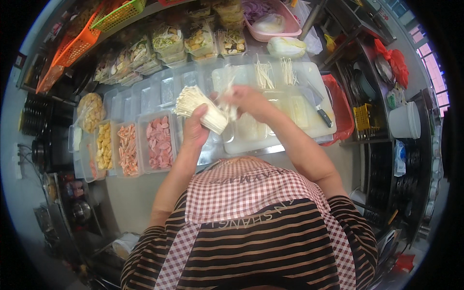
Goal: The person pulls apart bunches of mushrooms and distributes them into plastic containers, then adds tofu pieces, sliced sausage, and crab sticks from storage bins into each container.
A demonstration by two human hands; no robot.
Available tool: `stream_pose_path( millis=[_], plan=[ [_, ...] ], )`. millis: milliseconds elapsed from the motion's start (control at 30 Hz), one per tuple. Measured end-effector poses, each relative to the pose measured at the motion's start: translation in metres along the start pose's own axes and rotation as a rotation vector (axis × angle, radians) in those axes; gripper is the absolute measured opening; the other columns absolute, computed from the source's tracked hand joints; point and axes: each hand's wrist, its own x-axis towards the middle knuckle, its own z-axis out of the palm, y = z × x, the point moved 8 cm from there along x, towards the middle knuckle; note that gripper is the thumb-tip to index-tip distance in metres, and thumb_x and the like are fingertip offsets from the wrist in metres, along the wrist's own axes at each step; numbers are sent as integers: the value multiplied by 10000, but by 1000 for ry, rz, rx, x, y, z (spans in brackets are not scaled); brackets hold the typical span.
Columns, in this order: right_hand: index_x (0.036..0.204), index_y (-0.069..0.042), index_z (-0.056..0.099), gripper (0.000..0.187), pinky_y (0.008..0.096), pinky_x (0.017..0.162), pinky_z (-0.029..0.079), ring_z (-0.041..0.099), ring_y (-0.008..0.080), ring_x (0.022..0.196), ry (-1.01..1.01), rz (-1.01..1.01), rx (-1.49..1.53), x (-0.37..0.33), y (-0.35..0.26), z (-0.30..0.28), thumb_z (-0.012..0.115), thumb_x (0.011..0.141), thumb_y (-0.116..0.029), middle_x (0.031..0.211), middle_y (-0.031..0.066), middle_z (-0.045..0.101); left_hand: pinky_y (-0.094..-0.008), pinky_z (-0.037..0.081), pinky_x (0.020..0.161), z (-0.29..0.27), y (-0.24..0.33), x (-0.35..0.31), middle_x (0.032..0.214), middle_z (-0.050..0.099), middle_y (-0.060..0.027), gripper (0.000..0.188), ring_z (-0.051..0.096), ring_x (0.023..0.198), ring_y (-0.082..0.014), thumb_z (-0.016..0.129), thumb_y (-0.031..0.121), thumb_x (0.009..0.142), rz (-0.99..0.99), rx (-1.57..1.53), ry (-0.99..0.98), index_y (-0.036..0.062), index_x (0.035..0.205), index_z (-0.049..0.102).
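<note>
My left hand is closed around a thick bunch of enoki mushrooms, held tilted above the containers. Beside the bunch, my right hand is blurred by motion, its fingers pinched on a pale, stringy tuft that looks like enoki strands. Under the right hand and forearm, clear plastic containers stand on a white cutting board. Two far containers hold small portions of enoki, one on the left and one on the right. A knife with a dark handle lies at the board's right side.
To the left stand tubs of pink meat slices, reddish sticks and yellow pieces. Filled vegetable boxes line the back. A napa cabbage lies near a pink basket. A red-lined bin is at right.
</note>
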Motion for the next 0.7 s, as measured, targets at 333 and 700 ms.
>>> stream_pose_path(
  millis=[333, 700],
  plan=[
    [921, -37, 614, 250, 276, 590, 432, 531, 112, 642, 491, 0, -145, 7, 10, -34, 642, 835, -271, 724, 30, 606, -387, 494, 850, -56, -1, 5, 975, 606, -100, 302, 601, 913, -234, 655, 134, 798, 140, -45, 268, 10, 1056, 560],
    [966, 11, 637, 327, 341, 679, 488, 617, 237, 723, 567, -75, -596, 74, 26, -134, 625, 845, -292, 832, 132, 657, -430, 490, 876, -46, 27, 0, 938, 595, -102, 399, 589, 914, -255, 701, 242, 804, 85, -244, 218, 34, 1091, 517]
  ],
)
